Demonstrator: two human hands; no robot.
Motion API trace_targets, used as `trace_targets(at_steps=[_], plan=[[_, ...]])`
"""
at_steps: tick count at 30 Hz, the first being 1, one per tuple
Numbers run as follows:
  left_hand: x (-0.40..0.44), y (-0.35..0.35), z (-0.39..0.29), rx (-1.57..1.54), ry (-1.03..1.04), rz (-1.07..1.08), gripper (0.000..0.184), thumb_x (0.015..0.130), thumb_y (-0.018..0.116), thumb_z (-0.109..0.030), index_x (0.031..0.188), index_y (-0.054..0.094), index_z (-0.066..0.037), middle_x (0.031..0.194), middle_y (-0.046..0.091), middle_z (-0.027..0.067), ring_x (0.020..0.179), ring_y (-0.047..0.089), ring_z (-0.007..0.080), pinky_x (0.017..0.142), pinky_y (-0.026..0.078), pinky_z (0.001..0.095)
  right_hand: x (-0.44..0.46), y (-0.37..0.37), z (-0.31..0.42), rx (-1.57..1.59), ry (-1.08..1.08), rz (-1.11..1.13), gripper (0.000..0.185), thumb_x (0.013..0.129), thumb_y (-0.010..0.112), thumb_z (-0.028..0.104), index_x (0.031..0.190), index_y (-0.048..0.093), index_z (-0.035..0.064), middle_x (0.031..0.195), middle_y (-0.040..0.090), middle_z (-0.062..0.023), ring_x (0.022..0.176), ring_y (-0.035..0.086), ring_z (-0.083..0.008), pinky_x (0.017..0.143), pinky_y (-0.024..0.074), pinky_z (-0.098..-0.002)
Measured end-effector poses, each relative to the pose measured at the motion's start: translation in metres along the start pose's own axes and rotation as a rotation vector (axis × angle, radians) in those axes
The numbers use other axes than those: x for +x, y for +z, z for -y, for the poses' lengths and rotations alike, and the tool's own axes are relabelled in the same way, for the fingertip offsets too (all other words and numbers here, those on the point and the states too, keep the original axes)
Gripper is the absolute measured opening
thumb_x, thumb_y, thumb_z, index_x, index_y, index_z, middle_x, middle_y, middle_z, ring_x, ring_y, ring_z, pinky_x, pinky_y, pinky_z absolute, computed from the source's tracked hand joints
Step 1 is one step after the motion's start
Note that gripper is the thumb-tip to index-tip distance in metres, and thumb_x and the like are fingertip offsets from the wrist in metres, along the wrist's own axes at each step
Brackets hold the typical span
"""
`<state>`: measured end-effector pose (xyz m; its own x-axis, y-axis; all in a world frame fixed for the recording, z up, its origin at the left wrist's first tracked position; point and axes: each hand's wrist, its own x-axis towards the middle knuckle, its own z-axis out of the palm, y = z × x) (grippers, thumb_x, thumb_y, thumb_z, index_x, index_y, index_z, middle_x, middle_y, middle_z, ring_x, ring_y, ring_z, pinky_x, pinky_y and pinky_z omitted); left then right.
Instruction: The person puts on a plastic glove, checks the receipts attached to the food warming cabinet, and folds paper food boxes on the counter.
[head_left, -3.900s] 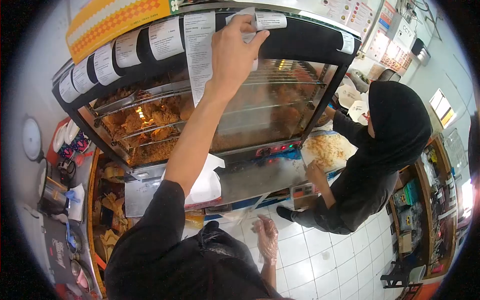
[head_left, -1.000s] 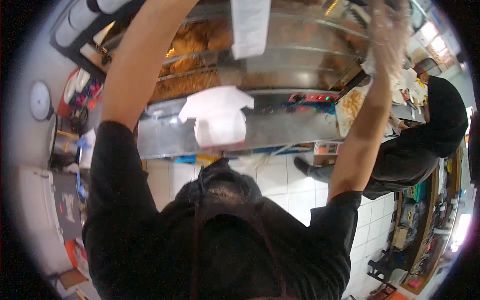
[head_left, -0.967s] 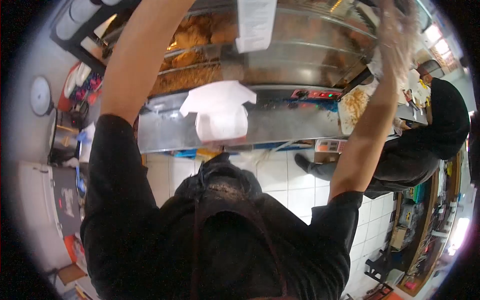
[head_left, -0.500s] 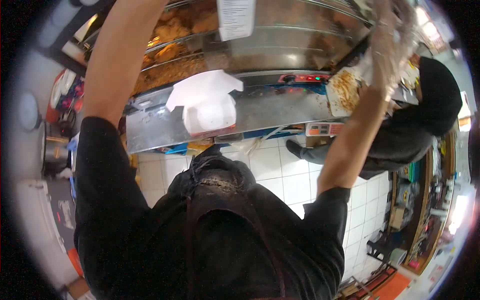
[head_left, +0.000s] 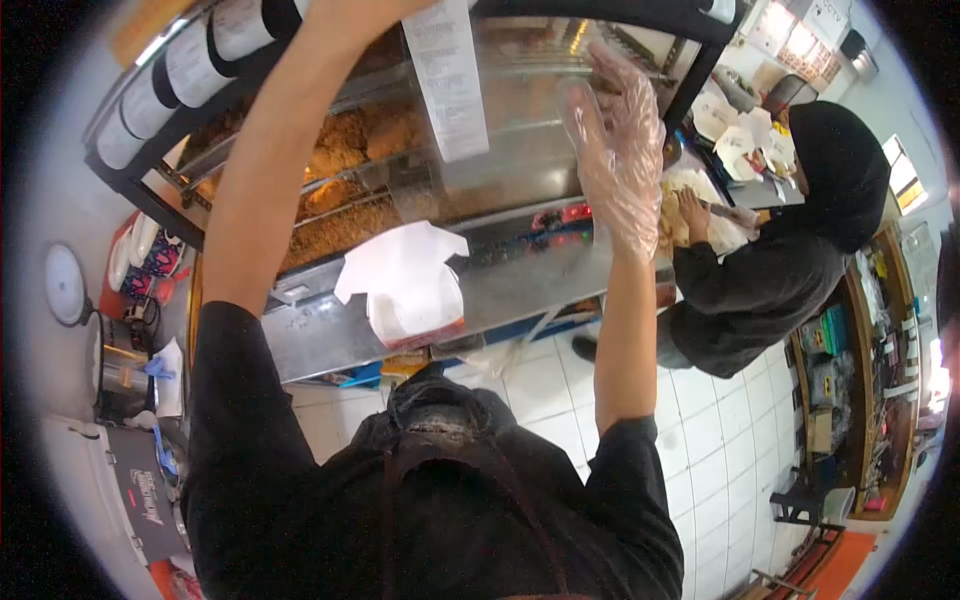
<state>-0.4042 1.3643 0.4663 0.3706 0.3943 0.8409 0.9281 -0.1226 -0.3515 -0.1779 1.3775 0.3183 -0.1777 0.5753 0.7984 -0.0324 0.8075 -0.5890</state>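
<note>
My right hand, in a clear plastic glove, is raised in front of the glass display case. Its fingers are apart and nothing shows in them. My left hand is at the top edge of the view, near the upper end of a long printed paper slip on the glass; its fingers are cut off from sight. Fried food lies on racks behind the glass. Below the case, an open white takeaway box with its lid flaps up stands on the metal counter.
To the right, a co-worker in dark clothes bends over food on a pale surface. More open white boxes stand behind. Wooden shelves line the far right. A metal pot is at the left.
My right hand has moved left and lower, in front of the glass. The view has shifted, showing more of the case's top and the co-worker. The white box stays on the counter.
</note>
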Motion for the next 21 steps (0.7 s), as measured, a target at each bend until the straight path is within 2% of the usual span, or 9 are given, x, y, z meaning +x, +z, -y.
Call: trace_targets(at_steps=[1,3,5,6,9,13,16,19,21], plan=[[0.0,-0.004,-0.004,-0.032,-0.037,0.004,0.022,0.096,0.062,-0.013,0.104,0.072,0.004,0.105,0.066,0.0202,0.107,0.06,0.0381,0.098,0.047,0.0477,0.0,0.001,0.0,0.055,0.023,-0.012,0.04,0.098,0.066,0.017,0.136,0.059,0.0083,0.128,0.063,-0.012,0.1,0.068,-0.0238,0.086,0.0557,-0.0352],[0.001,-0.011,-0.007,-0.028,0.006,-0.018,0.023,0.097,0.062,-0.015,0.105,0.072,0.004,0.104,0.067,0.0198,0.107,0.06,0.0382,0.098,0.046,0.0472,-0.001,0.0,0.0,-0.019,-0.019,-0.014,0.04,0.099,0.066,0.017,0.137,0.059,0.0084,0.129,0.063,-0.0117,0.102,0.067,-0.023,0.089,0.055,-0.0352],[0.004,-0.015,-0.009,-0.096,-0.066,0.05,0.023,0.097,0.061,-0.016,0.105,0.072,0.004,0.104,0.067,0.0198,0.105,0.06,0.0371,0.098,0.046,0.0471,-0.004,0.0,-0.006,-0.081,-0.023,-0.019,0.039,0.099,0.066,0.017,0.137,0.059,0.0088,0.131,0.063,-0.0128,0.108,0.066,-0.0233,0.092,0.0538,-0.0365],[0.004,-0.011,-0.008,-0.086,-0.016,-0.057,0.022,0.098,0.059,-0.014,0.103,0.072,0.003,0.101,0.068,0.0189,0.102,0.061,0.0354,0.095,0.047,0.0463,-0.004,0.0,-0.005,-0.111,-0.048,-0.015,0.039,0.099,0.066,0.017,0.137,0.059,0.0091,0.134,0.063,-0.0139,0.114,0.064,-0.0246,0.095,0.0524,-0.038],[0.005,-0.01,-0.002,-0.066,0.002,0.042,0.02,0.097,0.058,-0.01,0.102,0.072,0.003,0.099,0.07,0.0178,0.099,0.061,0.035,0.092,0.048,0.0451,-0.006,0.003,0.008,0.01,0.102,0.007,0.038,0.1,0.065,0.017,0.137,0.059,0.0085,0.134,0.063,-0.0145,0.116,0.064,-0.0266,0.095,0.052,-0.0387],[0.004,-0.011,0.0,-0.03,0.032,0.033,0.018,0.093,0.059,-0.005,0.101,0.073,0.003,0.097,0.07,0.0166,0.097,0.061,0.0349,0.09,0.049,0.0436,-0.007,0.006,0.007,0.008,0.073,0.004,0.038,0.1,0.065,0.017,0.136,0.059,0.0077,0.134,0.063,-0.0149,0.114,0.064,-0.0259,0.095,0.0521,-0.0384],[0.006,-0.004,0.004,-0.189,0.133,-0.065,0.02,0.088,0.06,0.0,0.102,0.074,0.003,0.095,0.07,0.0161,0.098,0.061,0.0338,0.091,0.049,0.0428,-0.007,0.007,0.012,0.018,0.131,0.009,0.038,0.1,0.065,0.016,0.137,0.059,0.0072,0.133,0.062,-0.0155,0.114,0.064,-0.026,0.094,0.0524,-0.0384],[0.005,0.001,0.0,-0.057,0.108,-0.015,0.02,0.088,0.06,0.001,0.101,0.074,0.003,0.097,0.069,0.0152,0.102,0.061,0.0332,0.093,0.048,0.0438,-0.007,0.008,0.008,-0.025,0.094,0.015,0.039,0.1,0.065,0.017,0.137,0.058,0.0068,0.133,0.062,-0.0158,0.115,0.064,-0.0264,0.096,0.0515,-0.0395],[0.006,0.002,-0.003,-0.013,0.102,-0.063,0.018,0.088,0.06,0.0,0.097,0.075,0.002,0.098,0.068,0.0147,0.105,0.06,0.0333,0.094,0.048,0.0441,-0.005,0.009,0.016,0.103,0.183,0.031,0.041,0.1,0.065,0.019,0.138,0.058,0.0067,0.134,0.062,-0.0158,0.119,0.062,-0.0286,0.1,0.0496,-0.0407]])
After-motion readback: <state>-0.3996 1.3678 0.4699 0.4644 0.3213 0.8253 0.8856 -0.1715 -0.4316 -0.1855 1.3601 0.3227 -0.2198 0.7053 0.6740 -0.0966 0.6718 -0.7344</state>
